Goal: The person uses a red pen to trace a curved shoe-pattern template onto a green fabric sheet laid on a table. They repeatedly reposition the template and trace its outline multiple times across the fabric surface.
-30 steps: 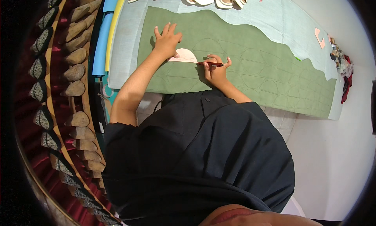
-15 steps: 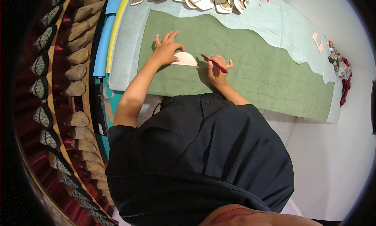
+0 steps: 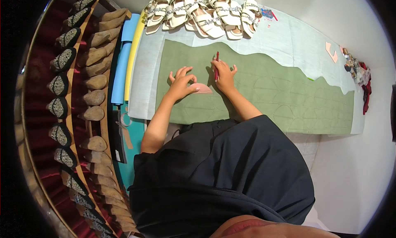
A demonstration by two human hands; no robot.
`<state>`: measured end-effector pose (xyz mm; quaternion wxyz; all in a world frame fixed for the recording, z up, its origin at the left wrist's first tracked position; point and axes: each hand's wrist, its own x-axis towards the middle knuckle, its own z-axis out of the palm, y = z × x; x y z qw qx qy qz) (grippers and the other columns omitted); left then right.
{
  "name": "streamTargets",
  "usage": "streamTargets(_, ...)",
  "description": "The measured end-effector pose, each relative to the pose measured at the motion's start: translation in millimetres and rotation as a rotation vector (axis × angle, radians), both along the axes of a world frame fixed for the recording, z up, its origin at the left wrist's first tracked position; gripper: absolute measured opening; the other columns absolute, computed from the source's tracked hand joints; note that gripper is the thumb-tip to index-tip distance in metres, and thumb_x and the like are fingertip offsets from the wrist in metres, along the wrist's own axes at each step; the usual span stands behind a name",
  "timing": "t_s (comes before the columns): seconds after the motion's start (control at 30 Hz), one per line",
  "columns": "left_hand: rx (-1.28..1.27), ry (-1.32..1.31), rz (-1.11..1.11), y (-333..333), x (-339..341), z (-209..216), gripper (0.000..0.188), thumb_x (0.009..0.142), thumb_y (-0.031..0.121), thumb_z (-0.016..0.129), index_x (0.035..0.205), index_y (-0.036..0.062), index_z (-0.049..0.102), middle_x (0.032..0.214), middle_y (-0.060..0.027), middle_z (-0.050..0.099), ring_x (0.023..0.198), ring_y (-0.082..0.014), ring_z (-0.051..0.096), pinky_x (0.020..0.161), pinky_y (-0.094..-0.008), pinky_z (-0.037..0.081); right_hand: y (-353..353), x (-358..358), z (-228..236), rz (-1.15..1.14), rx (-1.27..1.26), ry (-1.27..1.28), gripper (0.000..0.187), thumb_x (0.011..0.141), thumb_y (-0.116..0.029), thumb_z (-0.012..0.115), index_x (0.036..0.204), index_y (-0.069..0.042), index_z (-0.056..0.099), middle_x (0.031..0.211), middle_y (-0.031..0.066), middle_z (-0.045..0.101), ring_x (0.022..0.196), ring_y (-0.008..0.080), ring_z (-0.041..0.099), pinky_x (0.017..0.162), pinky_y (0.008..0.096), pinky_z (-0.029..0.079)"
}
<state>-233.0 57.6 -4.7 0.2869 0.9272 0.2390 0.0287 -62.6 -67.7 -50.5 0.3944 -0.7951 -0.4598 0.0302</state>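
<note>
Pink is the half-round piece (image 3: 203, 89), pinched between thumb and forefinger of the left hand (image 3: 180, 85), perhaps at its end so the rest is uncovered, while the right hand (image 3: 225, 76), just beyond those fingers rightward, grips a red pen (image 3: 216, 69) over green sheet (image 3: 272, 71).

White wall (image 3: 354, 168) along right side, plain; pale floor (image 3: 303, 145), tiled, glimpsed beyond worktop (image 3: 142, 89), whose surface shows light blue-grey. Left: stepped wooden racks (image 3: 70, 79), dark red drapery (image 3: 43, 155) behind, gathered in folds. Light bright, shadows distinct.
</note>
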Motion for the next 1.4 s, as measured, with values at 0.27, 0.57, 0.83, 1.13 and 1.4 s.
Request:
streamTargets(0.27,0.039,-0.38,0.065,24,19,-23,0.015,0.074,0.011,0.073,0.086,0.017,0.064,0.137,-0.0041,0.052,0.137,-0.028,0.035,0.109,-0.0582,0.011,-4,0,-4,-0.07,0.168,0.057,0.017,0.094,-0.018,0.052,0.109,-0.015,0.057,0.114,0.0029,0.062,0.114,0.0216,0.055,0.101,0.0559,0.017)
streamTargets(0.57,0.041,-0.081,0.135,14,24,-44,0.054,0.086,0.039,0.062,0.136,0.0218,0.051,0.148,-0.0068,0.04,0.142,-0.0258,0.027,0.11,-0.0622,0.007,-4,1,-9,-0.098,0.129,0.014,0.018,0.095,-0.017,0.053,0.112,-0.017,0.057,0.116,0.0029,0.063,0.111,0.0203,0.057,0.1,0.0535,0.019)
streamTargets(0.83,0.165,-0.019,0.012,7,25,-36,0.049,0.091,0.042,0.056,0.136,0.022,0.051,0.149,-0.0019,0.039,0.142,-0.0247,0.026,0.11,-0.0635,0.008,-5,1,-12,-0.073,0.127,0.021,0.017,0.094,-0.017,0.052,0.109,-0.014,0.058,0.112,0.0036,0.064,0.109,0.0215,0.056,0.1,0.0541,0.019)
streamTargets(1.13,0.106,-0.065,0.023,4,29,-45,0.044,0.095,0.037,0.053,0.136,0.0234,0.05,0.15,-0.0016,0.038,0.143,-0.0233,0.027,0.109,-0.0633,0.004,-6,2,-12,-0.002,0.083,0.003,0.02,0.089,-0.021,0.058,0.108,-0.016,0.06,0.107,0.0023,0.064,0.11,0.0216,0.056,0.099,0.056,0.019)
streamTargets(1.4,0.25,-0.102,0.248,15,19,-49,0.046,0.096,0.038,0.05,0.136,0.0167,0.051,0.147,-0.0045,0.043,0.139,-0.0231,0.033,0.106,-0.0692,0.005,-9,2,-9,0.112,0.004,-0.077,0.038,0.076,-0.031,0.072,0.11,-0.02,0.062,0.106,-0.0014,0.067,0.116,0.0247,0.053,0.097,0.0595,0.018)
